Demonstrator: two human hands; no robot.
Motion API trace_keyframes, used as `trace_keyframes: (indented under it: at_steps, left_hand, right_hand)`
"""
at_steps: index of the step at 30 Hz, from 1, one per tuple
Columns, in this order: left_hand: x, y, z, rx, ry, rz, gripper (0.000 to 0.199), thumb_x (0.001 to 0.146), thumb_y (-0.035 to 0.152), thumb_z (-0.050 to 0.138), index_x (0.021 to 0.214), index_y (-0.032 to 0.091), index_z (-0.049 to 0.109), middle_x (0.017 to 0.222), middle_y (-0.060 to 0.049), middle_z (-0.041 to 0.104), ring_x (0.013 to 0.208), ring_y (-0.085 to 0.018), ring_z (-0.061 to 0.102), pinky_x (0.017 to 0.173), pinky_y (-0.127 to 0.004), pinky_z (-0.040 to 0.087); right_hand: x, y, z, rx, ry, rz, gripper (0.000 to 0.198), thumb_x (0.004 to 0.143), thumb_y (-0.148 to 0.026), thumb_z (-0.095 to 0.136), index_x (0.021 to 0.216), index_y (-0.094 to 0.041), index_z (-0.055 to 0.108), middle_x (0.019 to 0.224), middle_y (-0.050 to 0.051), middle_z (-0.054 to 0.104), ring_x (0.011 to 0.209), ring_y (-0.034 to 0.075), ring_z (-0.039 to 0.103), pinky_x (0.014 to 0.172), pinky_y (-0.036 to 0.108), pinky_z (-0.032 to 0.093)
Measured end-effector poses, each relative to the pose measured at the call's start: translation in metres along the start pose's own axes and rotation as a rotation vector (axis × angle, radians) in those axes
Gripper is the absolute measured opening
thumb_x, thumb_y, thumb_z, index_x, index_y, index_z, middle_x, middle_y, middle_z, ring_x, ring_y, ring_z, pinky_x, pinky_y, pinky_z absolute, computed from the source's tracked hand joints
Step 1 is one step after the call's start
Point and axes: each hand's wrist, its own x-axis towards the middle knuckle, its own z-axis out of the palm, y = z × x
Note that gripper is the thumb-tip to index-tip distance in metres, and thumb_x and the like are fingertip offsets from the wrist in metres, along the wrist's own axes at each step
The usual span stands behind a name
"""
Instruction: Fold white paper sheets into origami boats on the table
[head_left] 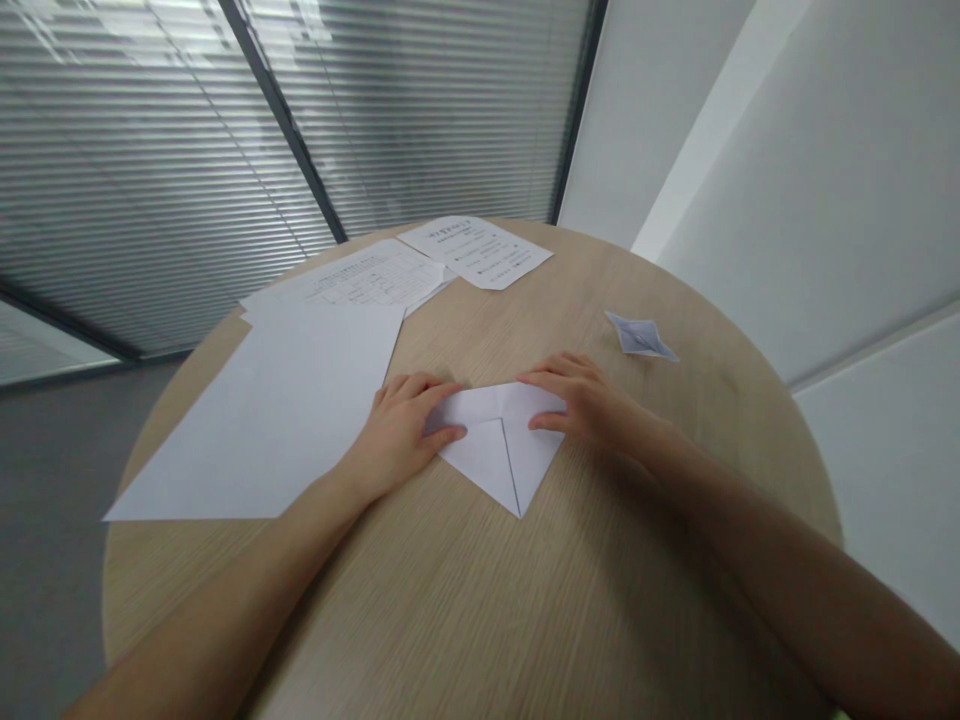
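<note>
Nearest us is the bare wood of the table (420, 620); the folded paper (480, 450) lies flat on it, its point aimed our way. Two flaps meet along a seam (510, 465) running up from that point. Nothing holds the near end, so we judge the flaps could spring up or drift apart there if the creases are soft.

Our left hand (401, 425) and right hand (589, 400) are on its two sides, thumbs on top, forefingers at the far edge. Whether we pinch it or only press it, we cannot tell. Uneven pressure could twist the paper, setting a crooked crease; pulling outward could tear it.

Our left forearm crosses a corner of the big sheet (300, 400). A sweep of that arm could drag it, and with its left corner at the table's rim, it could slide off.

Beyond our right hand sits a small folded piece (641, 337), easily knocked by a careless reach. Farthest on the table, printed pages (476, 252) overlap, so nudging one could shift its neighbour.
</note>
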Motion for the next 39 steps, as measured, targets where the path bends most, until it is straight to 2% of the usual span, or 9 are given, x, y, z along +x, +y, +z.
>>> trace_keyframes:
  at_steps: [4,13,17,21,26,29,33,39]
  left_hand:
    - [0.0,0.001,-0.001,0.0,0.0,0.004,0.047,0.085,0.038,0.065,0.129,0.024,0.059,0.122,-0.008,0.06,0.119,-0.03,0.049,0.103,-0.049,0.039]
    - [-0.001,0.004,-0.002,0.008,0.005,0.001,0.044,0.085,0.036,0.067,0.126,0.023,0.061,0.125,-0.009,0.06,0.121,-0.031,0.049,0.103,-0.05,0.04]
    - [-0.001,0.003,-0.002,0.023,0.0,-0.016,0.053,0.086,0.037,0.067,0.135,0.021,0.054,0.131,-0.011,0.058,0.124,-0.032,0.047,0.104,-0.051,0.039]
    - [-0.001,0.002,-0.002,0.023,-0.012,-0.02,0.054,0.086,0.038,0.067,0.136,0.021,0.054,0.135,-0.011,0.057,0.127,-0.032,0.045,0.106,-0.051,0.037]
    - [0.0,0.007,-0.005,0.03,0.013,-0.045,0.038,0.082,0.034,0.072,0.117,0.02,0.064,0.119,-0.009,0.064,0.119,-0.032,0.052,0.1,-0.05,0.041]
    - [0.001,0.01,-0.007,0.029,0.031,-0.055,0.033,0.078,0.031,0.076,0.107,0.019,0.067,0.105,-0.007,0.068,0.106,-0.029,0.058,0.096,-0.048,0.042]
    - [0.0,0.009,-0.007,0.063,0.075,0.036,0.024,0.079,0.032,0.077,0.101,0.022,0.072,0.092,-0.004,0.071,0.096,-0.026,0.061,0.095,-0.047,0.04]
    - [-0.005,0.01,-0.01,0.156,0.146,0.152,0.009,0.081,0.031,0.075,0.085,0.023,0.076,0.094,-0.005,0.071,0.097,-0.027,0.06,0.099,-0.052,0.037]
  right_hand:
    - [0.0,0.001,0.0,0.01,-0.006,0.005,0.049,0.081,-0.035,0.075,0.127,-0.024,0.063,0.123,0.01,0.065,0.114,0.029,0.057,0.102,0.047,0.039]
    - [-0.002,0.003,0.004,0.037,0.044,-0.016,0.043,0.078,-0.032,0.078,0.117,-0.019,0.065,0.124,0.013,0.066,0.116,0.029,0.058,0.101,0.045,0.04]
    - [0.0,0.001,0.003,0.054,0.045,-0.004,0.038,0.076,-0.027,0.08,0.109,-0.016,0.066,0.111,0.012,0.07,0.107,0.027,0.063,0.095,0.042,0.042]
    - [0.001,-0.002,0.0,0.072,0.021,0.03,0.041,0.074,-0.023,0.081,0.112,-0.015,0.065,0.107,0.012,0.072,0.102,0.026,0.064,0.094,0.04,0.04]
    - [0.001,-0.005,-0.004,0.053,0.008,0.07,0.04,0.078,-0.018,0.077,0.117,-0.016,0.067,0.095,0.008,0.074,0.094,0.023,0.065,0.094,0.04,0.034]
    - [0.002,-0.006,-0.007,0.028,-0.051,0.056,0.022,0.081,-0.017,0.074,0.103,-0.017,0.073,0.091,0.007,0.073,0.093,0.022,0.063,0.093,0.039,0.033]
    - [0.003,-0.012,-0.013,-0.029,-0.132,0.064,0.004,0.083,-0.016,0.072,0.086,-0.015,0.074,0.089,0.007,0.072,0.093,0.022,0.062,0.089,0.037,0.033]
    - [0.005,-0.027,-0.018,-0.114,-0.204,0.065,0.016,0.084,-0.014,0.069,0.099,-0.013,0.071,0.1,0.009,0.074,0.097,0.023,0.063,0.089,0.036,0.031]
